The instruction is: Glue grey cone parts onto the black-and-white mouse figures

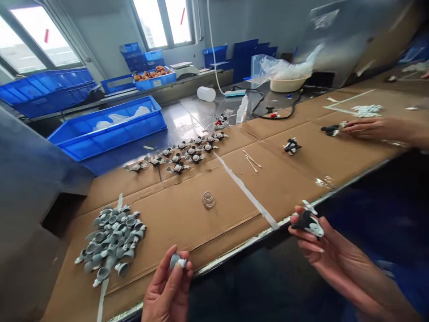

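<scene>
Between the thumb and fingers of my left hand [170, 286] is a small grey cup-shaped piece [174, 260] with a white end, held just above the cardboard's front edge. My right hand [321, 246] is closed around a black and white figurine [309, 223], off the front edge of the table. A heap of similar grey pieces [114, 237] lies on the cardboard left of my left hand. Ahead stands a small clear glass jar [208, 200]. Behind it, several black, white and grey figurines [177, 157] lie in rows.
At the right a co-worker's hand [375, 127] touches a dark figurine [331, 129] near a pile of white pieces [367, 110]. Another figurine [291, 146] and cotton swabs [251, 160] lie mid-table. Farther back are a blue crate [114, 129], white bottle [241, 109] and beige basin [288, 84].
</scene>
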A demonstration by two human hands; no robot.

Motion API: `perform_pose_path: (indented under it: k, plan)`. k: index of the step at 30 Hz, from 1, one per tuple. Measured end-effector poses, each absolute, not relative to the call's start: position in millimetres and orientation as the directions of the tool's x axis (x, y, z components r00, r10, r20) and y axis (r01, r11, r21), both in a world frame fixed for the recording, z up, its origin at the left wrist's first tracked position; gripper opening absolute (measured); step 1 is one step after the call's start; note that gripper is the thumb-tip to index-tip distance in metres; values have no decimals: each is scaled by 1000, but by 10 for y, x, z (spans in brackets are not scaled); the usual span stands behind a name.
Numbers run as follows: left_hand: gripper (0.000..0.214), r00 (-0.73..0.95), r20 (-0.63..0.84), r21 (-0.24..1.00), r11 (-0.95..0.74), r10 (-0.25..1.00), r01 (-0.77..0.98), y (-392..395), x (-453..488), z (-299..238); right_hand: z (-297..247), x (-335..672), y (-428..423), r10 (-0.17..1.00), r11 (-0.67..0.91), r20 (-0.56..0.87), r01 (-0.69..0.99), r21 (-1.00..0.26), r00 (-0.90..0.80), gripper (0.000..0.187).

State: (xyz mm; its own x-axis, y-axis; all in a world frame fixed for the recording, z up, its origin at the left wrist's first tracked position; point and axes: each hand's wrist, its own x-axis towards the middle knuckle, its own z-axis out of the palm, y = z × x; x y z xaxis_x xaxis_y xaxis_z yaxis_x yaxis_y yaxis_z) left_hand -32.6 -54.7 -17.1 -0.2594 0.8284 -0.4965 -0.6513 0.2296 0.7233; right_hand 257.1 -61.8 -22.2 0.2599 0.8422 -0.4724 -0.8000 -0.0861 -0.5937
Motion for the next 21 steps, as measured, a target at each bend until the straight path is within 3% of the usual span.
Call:
perform_pose_path:
  k: [6,11,15,21]
  plan:
    - [46,-292,-495,731,210,818,-650,-592,-301,-109,-179,2479,-606,847,-162,-446,-660,-734,289,44]
    - [47,-278,-451,733,175,848,-657,-590,-310,-169,-75,2286,-565,810,-222,-514,-664,-714,282,52]
    - [42,-292,-426,734,138,856,-665,-577,-307,-186,-44,2148,-531,875,-238,-450,-653,-719,177,39]
    - [43,-261,-426,734,161,866,-660,-569,-295,-161,-68,2055,-507,910,-292,-411,-624,-725,53,40]
